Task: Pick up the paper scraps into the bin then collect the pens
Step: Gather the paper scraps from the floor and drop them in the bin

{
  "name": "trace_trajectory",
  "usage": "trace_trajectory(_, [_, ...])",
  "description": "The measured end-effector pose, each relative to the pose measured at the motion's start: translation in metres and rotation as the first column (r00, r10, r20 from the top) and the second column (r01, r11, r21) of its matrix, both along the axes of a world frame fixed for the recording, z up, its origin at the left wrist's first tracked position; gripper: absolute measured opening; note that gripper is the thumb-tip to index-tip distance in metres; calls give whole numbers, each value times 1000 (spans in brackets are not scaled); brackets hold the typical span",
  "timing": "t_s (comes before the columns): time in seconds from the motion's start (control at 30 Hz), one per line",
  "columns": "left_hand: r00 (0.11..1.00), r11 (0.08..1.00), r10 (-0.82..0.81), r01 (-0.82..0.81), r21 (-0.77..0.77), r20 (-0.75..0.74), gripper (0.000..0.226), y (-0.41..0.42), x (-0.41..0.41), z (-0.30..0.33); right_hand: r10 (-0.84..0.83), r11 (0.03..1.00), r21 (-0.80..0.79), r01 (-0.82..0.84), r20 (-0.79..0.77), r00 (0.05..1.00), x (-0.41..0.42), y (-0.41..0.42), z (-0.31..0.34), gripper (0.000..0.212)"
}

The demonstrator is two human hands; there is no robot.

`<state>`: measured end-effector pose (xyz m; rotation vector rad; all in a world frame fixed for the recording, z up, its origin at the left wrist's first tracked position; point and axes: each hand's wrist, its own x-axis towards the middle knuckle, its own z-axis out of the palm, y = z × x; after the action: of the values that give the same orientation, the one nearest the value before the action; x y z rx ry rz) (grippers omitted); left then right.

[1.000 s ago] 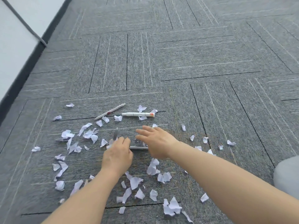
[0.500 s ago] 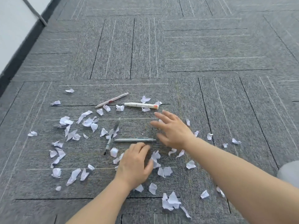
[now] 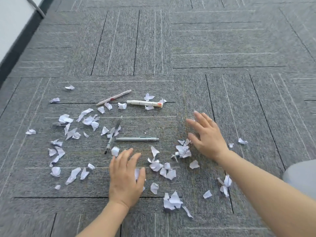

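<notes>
Several white paper scraps (image 3: 89, 119) lie scattered over the grey carpet. Among them are a grey pen (image 3: 136, 139), a dark pen (image 3: 113, 135) lying aslant, a white pen with a red mark (image 3: 113, 97), and a thick white marker with an orange end (image 3: 144, 103). My left hand (image 3: 125, 177) lies flat on the carpet, palm down, fingers together, covering a scrap or two. My right hand (image 3: 206, 135) hovers palm down with fingers spread, just right of a crumpled cluster of scraps (image 3: 183, 150). Neither hand holds anything. No bin is in view.
A white wall with a dark skirting board (image 3: 18, 45) runs along the upper left, with a grey cable (image 3: 36, 7) against it. A grey rounded shape (image 3: 301, 177) shows at the right edge. Bare carpet (image 3: 222, 40) stretches beyond the scraps.
Both hands have drawn back toward me and to the right, off the grey pen. Scraps near my right hand have been swept into a cluster. The camera has tilted.
</notes>
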<state>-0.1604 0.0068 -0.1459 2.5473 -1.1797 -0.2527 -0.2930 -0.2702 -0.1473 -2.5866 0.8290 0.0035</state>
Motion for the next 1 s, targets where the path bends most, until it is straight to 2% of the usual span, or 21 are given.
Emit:
trace_trajectory(0.07, [991, 991, 134, -133, 18, -26, 54, 9, 3, 0, 15, 997, 73, -11, -60, 998, 7, -12, -1, 56])
trace_trajectory(0.17, [950, 963, 261, -268, -18, -174, 65, 14, 2, -5, 76, 985, 155, -74, -13, 997, 8, -1, 1, 53])
trace_trajectory(0.23, [954, 976, 202, -214, -31, -222, 64, 10, -9, -7, 130, 977, 166, -132, 22, 991, -4, 17, 5, 51])
trace_trajectory(0.33, [958, 997, -3, -20, -78, -285, 58, -4, -39, -7, 280, 938, 194, -287, 62, 958, -28, 53, 13, 47])
trace_trajectory(0.4, [940, 986, -129, 89, -139, -315, 55, -15, -53, -4, 319, 924, 167, -343, 156, 935, -39, 66, 18, 43])
trace_trajectory(0.43, [939, 979, -160, 112, -168, -306, 53, -19, -55, -4, 270, 943, 137, -304, 221, 937, -43, 64, 18, 42])
trace_trajectory(0.5, [963, 980, -126, 84, -178, -238, 52, -22, -46, -4, 65, 993, 75, -89, 278, 958, -51, 45, 11, 41])
trace_trajectory(0.57, [985, 994, -26, 6, -113, -173, 56, -20, -29, -4, -163, 986, 20, 163, 213, 963, -61, 17, 7, 46])
trace_trajectory(0.63, [983, 999, -13, 6, -36, -185, 63, -19, -15, -5, -274, 962, 25, 273, 87, 958, -69, 0, 0, 53])
trace_trajectory(0.73, [958, 984, -173, 178, -1, -229, 67, -30, -17, -9, -161, 978, 138, 154, 40, 986, -72, 8, -7, 57])
trace_trajectory(0.87, [877, 930, -368, 353, -107, -308, 59, -51, -45, -8, 63, 967, 241, -89, 112, 992, -78, 52, -4, 47])
trace_trajectory(0.93, [866, 917, -398, 365, -159, -302, 54, -47, -53, -3, -8, 962, 269, -52, 217, 976, -84, 56, 3, 42])
trace_trajectory(1.0, [918, 936, -337, 302, -179, -209, 53, -31, -48, -1, -165, 977, 178, 116, 290, 943, -87, 36, 4, 42])
